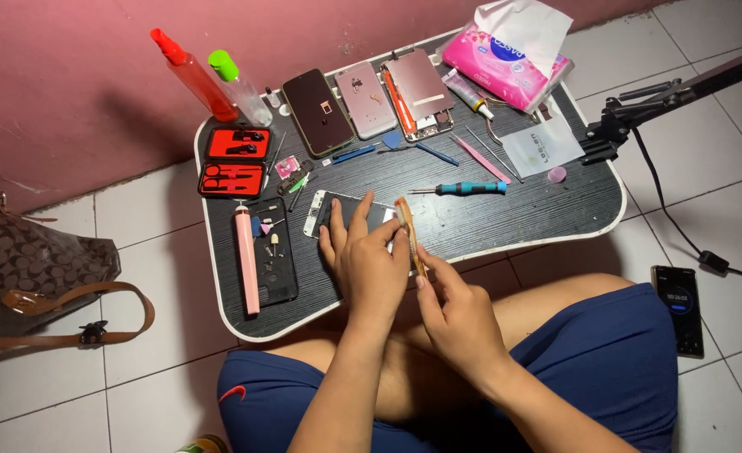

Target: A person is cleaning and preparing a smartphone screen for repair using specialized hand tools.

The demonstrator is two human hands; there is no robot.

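Observation:
My left hand presses flat on a white-framed phone that lies on the small dark table, and its fingertips touch the top of a thin orange strip. My right hand pinches the lower end of that strip, which stands nearly upright over the phone's right end. A teal-handled screwdriver lies just beyond the hands.
Farther back lie three more phones, pink tweezers, a glue tube and a pink tissue pack. A red tool case, two spray bottles and a pink pen-shaped tool are at left. A bag and another phone rest on the floor.

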